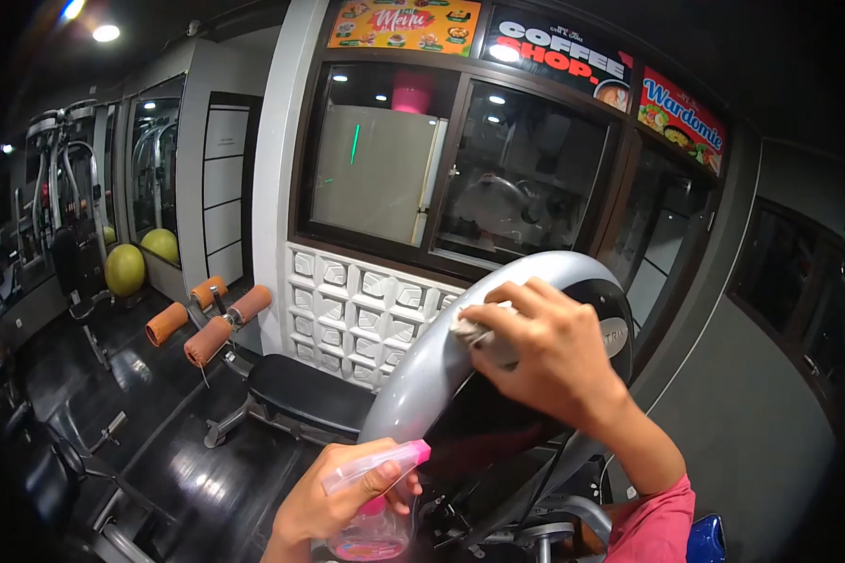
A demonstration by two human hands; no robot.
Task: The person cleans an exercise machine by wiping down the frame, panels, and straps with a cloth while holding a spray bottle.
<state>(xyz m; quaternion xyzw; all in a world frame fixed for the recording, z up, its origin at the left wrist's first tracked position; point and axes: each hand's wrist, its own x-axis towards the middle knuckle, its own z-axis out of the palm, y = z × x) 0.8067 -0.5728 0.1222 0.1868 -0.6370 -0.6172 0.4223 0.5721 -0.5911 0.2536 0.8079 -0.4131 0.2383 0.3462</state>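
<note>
My left hand (324,502) is wrapped round a clear spray bottle (371,544) with a pink nozzle, low in the middle of the head view. The nozzle points up and to the right. My right hand (559,352) grips a crumpled whitish cloth (483,333) and presses it on the curved silver frame (422,375) of a gym machine. Part of the cloth is hidden under my fingers. Behind my right hand is the machine's dark panel with a round silver badge (616,336).
A black padded bench (314,392) with orange foam rollers (209,340) stands at the left. Beyond it are green exercise balls (125,269) and a cable machine. A white patterned block wall (333,305) runs below sliding windows (526,178). Machine bars (573,511) are at the lower right.
</note>
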